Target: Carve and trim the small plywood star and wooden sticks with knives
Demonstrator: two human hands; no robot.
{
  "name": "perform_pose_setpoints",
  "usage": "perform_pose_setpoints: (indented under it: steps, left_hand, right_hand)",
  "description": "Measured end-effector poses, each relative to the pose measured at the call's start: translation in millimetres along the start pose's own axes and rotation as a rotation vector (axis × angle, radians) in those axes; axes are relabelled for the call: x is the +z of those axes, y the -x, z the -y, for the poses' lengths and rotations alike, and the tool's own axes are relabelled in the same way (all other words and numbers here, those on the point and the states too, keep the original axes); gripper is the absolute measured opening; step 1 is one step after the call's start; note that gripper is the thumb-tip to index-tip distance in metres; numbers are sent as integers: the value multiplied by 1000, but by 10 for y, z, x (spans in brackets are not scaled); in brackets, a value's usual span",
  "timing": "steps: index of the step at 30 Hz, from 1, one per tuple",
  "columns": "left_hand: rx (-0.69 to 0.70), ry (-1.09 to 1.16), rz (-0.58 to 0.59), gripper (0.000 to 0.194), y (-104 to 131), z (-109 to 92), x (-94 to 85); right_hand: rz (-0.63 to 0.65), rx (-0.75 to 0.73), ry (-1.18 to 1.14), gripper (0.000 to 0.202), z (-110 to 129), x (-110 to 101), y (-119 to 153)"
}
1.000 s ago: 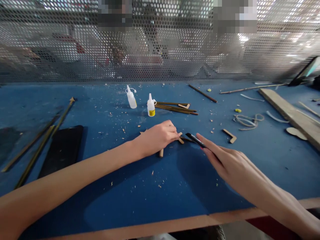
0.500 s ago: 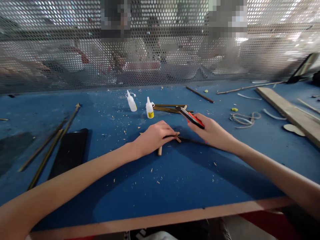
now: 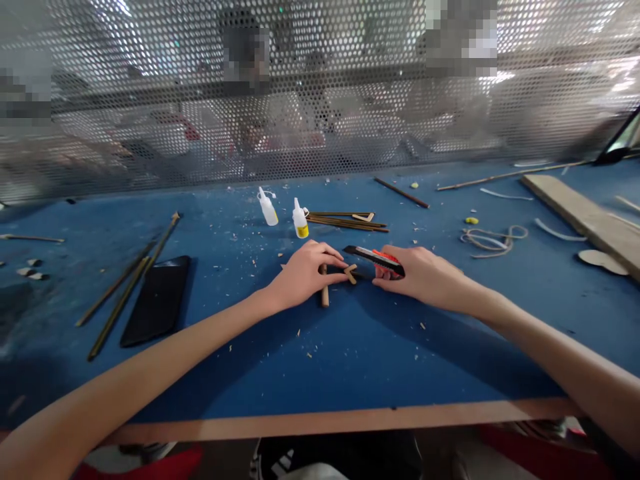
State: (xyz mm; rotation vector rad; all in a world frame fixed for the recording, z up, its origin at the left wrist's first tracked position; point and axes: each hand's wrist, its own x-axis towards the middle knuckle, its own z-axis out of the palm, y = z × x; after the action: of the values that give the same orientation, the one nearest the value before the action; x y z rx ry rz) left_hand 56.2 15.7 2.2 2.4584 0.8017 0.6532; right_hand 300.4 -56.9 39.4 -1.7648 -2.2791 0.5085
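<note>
My left hand (image 3: 303,277) rests low over the table, thumb and fingertips pinching a small V-shaped piece of pale wood (image 3: 352,273). Under that palm lies a short round wooden stick (image 3: 325,295), its upper part partly covered by the hand. My right hand (image 3: 430,277) grips a red and black utility knife (image 3: 375,257). The knife's tip points left, just above the small wooden piece and apart from it. Beyond the hands stand two white glue bottles, one (image 3: 301,223) with a yellow label facing me and another (image 3: 268,208) to its left.
Thin brown sticks (image 3: 345,221) lie behind the hands. A black phone (image 3: 157,303) and longer sticks (image 3: 120,300) are at left. String (image 3: 487,241) and a wooden board (image 3: 575,213) lie at right. A perforated metal screen (image 3: 320,127) closes the back.
My right hand has lowered the knife and brought its tip leftward to the V-shaped piece. The dark thin strip between the hands no longer shows. My left fingers have spread slightly, and the view has shifted.
</note>
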Motion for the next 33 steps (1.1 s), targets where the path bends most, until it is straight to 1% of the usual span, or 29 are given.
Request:
perform_pose_setpoints:
  steps: [2,4,6,9,12,15,17,19,25,28,33]
  left_hand:
    - [-27,43,-29,16,10,-9,16]
    - [-82,97,-54,18,33,-39,2]
    - [-172,182,-41,23,65,-87,-37]
    - [-293,362,10,28,123,-166,-103]
    - [-358,506,-18,29,176,-217,-138]
    - [-431,606,-75,28,222,-225,-142]
    - [-496,634,-84,29,252,-210,-138]
    - [-547,646,-69,32,282,-183,-131]
    - [-609,715,-44,38,336,-113,-100]
    - [-628,717,-28,40,332,-121,-105]
    - [-644,746,-12,38,324,-153,-132]
  right_hand:
    - [-33,5,9,13,14,18,14]
    - [-61,3,-7,11,36,20,30]
    - [-88,-3,-35,11,72,9,48]
    - [-131,-7,-50,13,148,-11,84]
    - [-163,-40,-58,14,214,-14,124]
    - [-186,-75,-79,14,242,1,150]
    - [-199,-86,-90,13,245,12,156]
    - [-207,-95,-96,13,247,20,156]
    - [-205,-103,-92,16,279,19,154]
    - [-182,-95,-73,18,284,24,154]
    - [-175,-86,-46,19,257,33,156]
